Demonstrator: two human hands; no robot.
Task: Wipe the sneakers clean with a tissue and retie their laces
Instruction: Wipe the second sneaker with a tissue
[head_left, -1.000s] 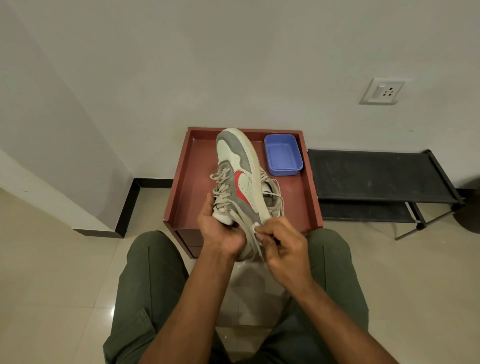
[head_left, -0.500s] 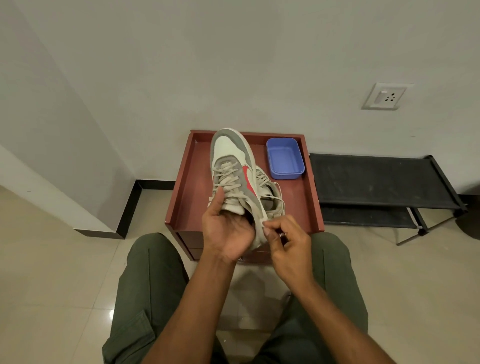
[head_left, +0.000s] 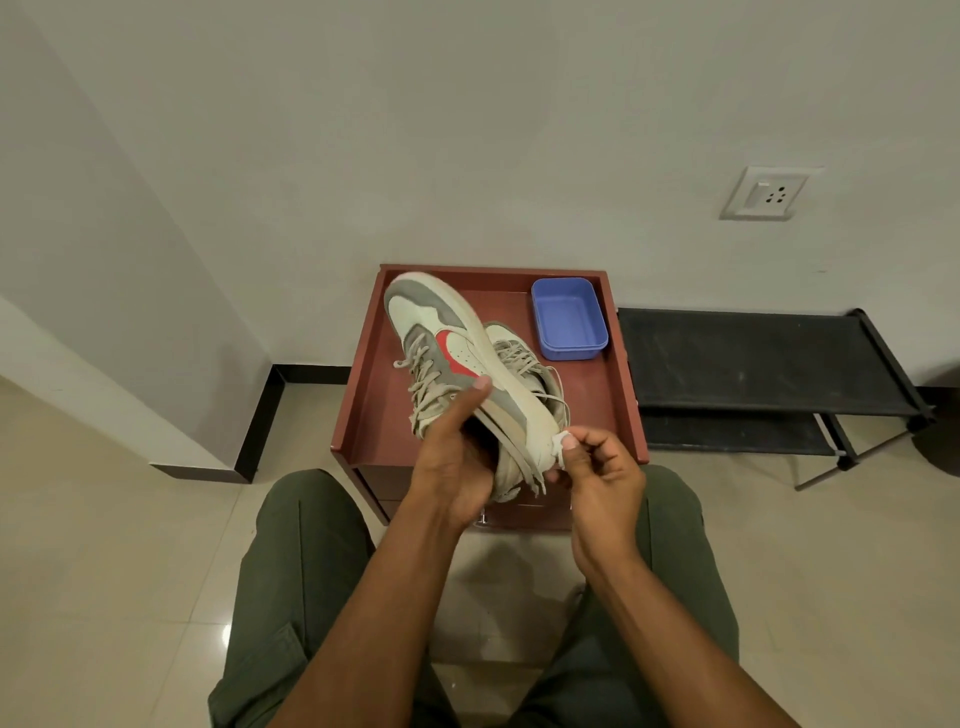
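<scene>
Two sneakers are here. One, a grey-and-cream leather sneaker with a red side mark (head_left: 441, 338), is held up above the reddish-brown wooden counter with a raised rim (head_left: 363, 410), its toe pointing away toward the wall and its pale sole edge turned to the right. The second grey-and-cream sneaker (head_left: 524, 364) lies on the counter behind the first one, so only its laced top and part of its opening show; the rest is hidden.

Two hands work on the raised sneaker. The left hand (head_left: 457, 457) grips it from below near the heel, fingers wrapped under it and the thumb pressed up against its side just below the red mark. The right hand (head_left: 597, 478) has its fingers curled, pinching a small wad of white tissue (head_left: 561, 441) against the sole edge at the heel end. Most of the tissue is covered by the thumb and fingers, so its shape is hard to make out. Loose beige laces (head_left: 514, 457) hang from the raised sneaker between the two hands.

One empty-looking blue rectangular plastic tray (head_left: 569, 317) sits at the far right corner of the counter. Right of the counter stands one low black metal rack (head_left: 753, 358), and above that one white wall socket (head_left: 763, 193). The person's knees in olive-green trousers (head_left: 291, 545) show below the counter.
</scene>
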